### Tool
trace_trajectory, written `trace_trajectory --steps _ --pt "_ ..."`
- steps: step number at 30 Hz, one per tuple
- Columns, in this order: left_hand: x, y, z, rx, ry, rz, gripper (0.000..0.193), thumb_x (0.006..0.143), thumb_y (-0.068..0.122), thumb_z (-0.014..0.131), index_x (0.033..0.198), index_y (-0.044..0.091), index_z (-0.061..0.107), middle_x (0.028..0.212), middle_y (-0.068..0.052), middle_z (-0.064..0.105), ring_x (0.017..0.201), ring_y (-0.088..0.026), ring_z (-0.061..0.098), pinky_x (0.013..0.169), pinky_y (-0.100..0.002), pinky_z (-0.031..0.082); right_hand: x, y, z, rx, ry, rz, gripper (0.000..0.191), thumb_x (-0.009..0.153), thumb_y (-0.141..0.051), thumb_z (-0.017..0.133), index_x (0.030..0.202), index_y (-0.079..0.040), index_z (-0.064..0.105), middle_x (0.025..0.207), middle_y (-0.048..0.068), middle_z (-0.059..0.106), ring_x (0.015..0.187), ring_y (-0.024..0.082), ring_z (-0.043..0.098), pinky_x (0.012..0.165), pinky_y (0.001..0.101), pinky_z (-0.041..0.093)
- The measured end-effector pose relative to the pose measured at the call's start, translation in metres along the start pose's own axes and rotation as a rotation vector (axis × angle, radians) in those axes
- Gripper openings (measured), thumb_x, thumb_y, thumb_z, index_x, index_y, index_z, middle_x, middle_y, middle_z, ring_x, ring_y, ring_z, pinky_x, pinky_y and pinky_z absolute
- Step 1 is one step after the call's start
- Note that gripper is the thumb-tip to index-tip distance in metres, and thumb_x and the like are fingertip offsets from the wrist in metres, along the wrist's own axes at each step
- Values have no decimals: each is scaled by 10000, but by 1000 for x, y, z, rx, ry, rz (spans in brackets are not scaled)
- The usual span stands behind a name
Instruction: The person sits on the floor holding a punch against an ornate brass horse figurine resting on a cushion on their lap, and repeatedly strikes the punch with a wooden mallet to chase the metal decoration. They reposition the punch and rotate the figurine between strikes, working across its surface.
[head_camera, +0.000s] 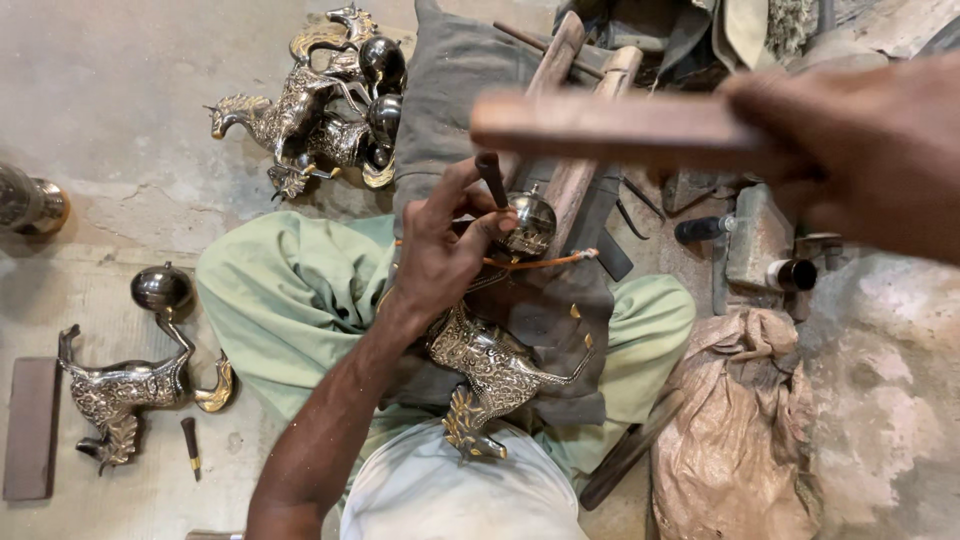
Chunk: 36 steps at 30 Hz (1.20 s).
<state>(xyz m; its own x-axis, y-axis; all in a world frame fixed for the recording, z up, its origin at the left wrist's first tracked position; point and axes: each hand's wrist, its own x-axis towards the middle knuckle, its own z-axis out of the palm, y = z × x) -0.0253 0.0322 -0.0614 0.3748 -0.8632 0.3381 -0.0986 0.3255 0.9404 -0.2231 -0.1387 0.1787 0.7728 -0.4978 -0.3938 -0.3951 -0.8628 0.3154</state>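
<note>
Resting across the person's lap, the ornate metal horse figure (487, 370) shows a silver body densely embossed with scrollwork, brass-coloured hooves and tail, and a polished round ball (530, 222) at its upper end. The left hand (440, 250) is closed around a dark punch tool (491, 178) set against that ball. The right hand (860, 150), blurred, grips a flat wooden bar (615, 128) raised above the work.

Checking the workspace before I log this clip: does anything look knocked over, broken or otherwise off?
Nothing looks damaged or spilled. The finished ornate silver-and-gold metal horse figurines lie piled on their sides on the floor, and another lies flat at left. The left hand steadies a dark punch; the right hand holds a flat wooden bat raised, motion-blurred.
</note>
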Motion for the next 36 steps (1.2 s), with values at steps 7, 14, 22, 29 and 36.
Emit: trace_trajectory --steps 7,14,22,29,36 --pt "0 0 -1 24 -1 8 484 1000 26 744 1423 102 522 925 -58 779 876 -110 765 753 -280 630 -5 -9 -2 25 -47 75 498 929 -204 748 1373 -162 526 801 73 712 622 170 706 530 328 621" --pt "4 1 -4 26 -26 -16 512 959 19 775 1399 94 524 880 -62 769 820 -108 746 709 -283 605 -4 6 13 183 356 -168 684 687 -177 780 1327 -40 582 843 150 726 638 250 722 579 396 618" --pt "5 -4 -7 -26 -79 -5 492 997 -36 688 1431 88 494 952 -68 776 904 -124 774 804 -285 650 -8 -2 7 -34 24 22 616 946 -218 731 1491 -125 460 904 82 703 622 169 720 556 319 625" --pt "5 -9 -9 -49 -104 15 523 981 -71 697 1435 81 488 927 -70 763 875 -121 756 775 -268 630 -18 -1 14 269 130 139 575 877 -112 736 1402 -30 516 785 161 683 593 204 729 532 355 612" --pt "7 -15 -12 -86 -170 49 506 964 -116 660 1410 59 500 924 -64 735 914 -133 769 820 -271 649 -27 22 40 -112 129 -62 645 815 -186 754 1412 -112 522 870 127 736 584 182 718 533 339 631"
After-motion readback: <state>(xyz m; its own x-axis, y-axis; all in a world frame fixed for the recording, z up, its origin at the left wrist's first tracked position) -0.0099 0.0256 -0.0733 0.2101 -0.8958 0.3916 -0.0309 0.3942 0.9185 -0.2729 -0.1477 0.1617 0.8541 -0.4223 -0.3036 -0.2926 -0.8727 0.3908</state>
